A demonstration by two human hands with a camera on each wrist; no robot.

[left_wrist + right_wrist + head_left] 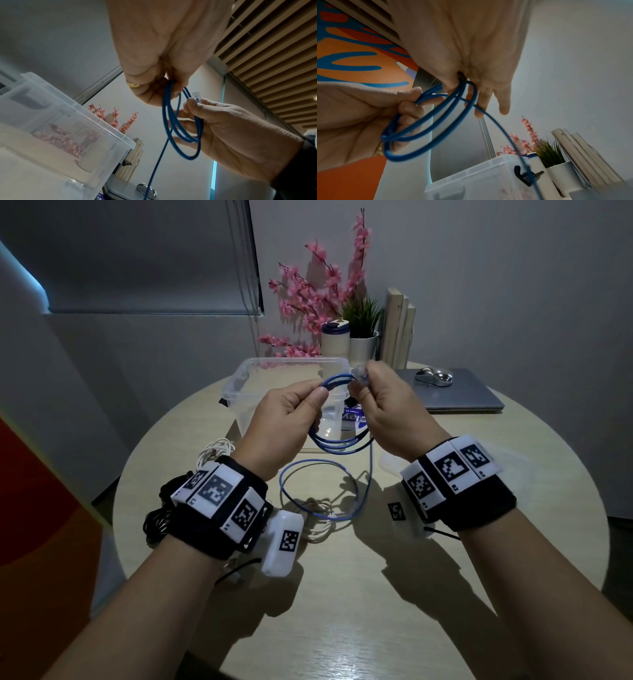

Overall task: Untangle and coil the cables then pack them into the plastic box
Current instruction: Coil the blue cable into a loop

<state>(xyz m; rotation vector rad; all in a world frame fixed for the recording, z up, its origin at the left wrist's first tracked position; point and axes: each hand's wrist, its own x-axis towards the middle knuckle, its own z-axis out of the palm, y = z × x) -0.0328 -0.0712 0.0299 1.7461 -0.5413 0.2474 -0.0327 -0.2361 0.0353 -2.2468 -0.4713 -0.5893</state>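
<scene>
Your left hand (284, 422) pinches the blue cable (337, 445) coil; your right hand (387, 409) pinches its clear plug (359, 372). The slack tail hangs toward 6 o'clock, probably snagged among the white cables (318, 529). The plastic box (246, 378) sits at 12.

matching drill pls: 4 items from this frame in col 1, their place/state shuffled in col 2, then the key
1. blue cable
2. plastic box
3. computer mouse
4. white cable

A. resting on the closed laptop
B. lying on the table, near the left wrist
C. partly coiled, held by both the left hand and the right hand
D. open, nothing visible inside, behind the hands

Pairs: 1-C, 2-D, 3-A, 4-B
</scene>
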